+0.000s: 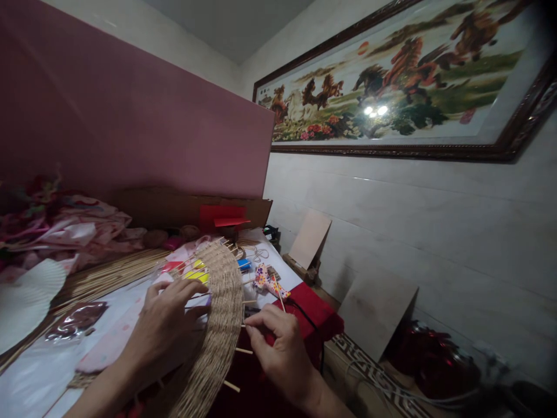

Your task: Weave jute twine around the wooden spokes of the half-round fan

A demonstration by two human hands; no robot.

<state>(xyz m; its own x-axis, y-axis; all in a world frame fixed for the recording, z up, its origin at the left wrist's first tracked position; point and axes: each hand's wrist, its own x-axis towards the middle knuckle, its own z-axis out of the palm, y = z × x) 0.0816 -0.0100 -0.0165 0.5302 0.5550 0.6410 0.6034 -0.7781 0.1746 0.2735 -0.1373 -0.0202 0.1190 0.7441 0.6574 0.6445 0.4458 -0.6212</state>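
Note:
A curved woven straw band [224, 302] with thin wooden sticks running crosswise through it arcs up in front of me. Stick ends poke out along its outer edge. My left hand [169, 313] grips the inner edge of the band, fingers and thumb bent against it. At the outer edge, my right hand [276, 342] pinches the end of one of the sticks between thumb and forefinger. Another pale thin stick [279, 295] rises behind the right hand's knuckles; whether that hand holds it is unclear. Yellow packets [196, 276] show behind the band.
A bundle of long thin sticks [108, 273], a white pleated sheet [32, 296] and pink fabric [82, 229] lie to the left. A flowered object [267, 281] rests beside red cloth [317, 316] at the right. Boards [378, 310] lean against the wall.

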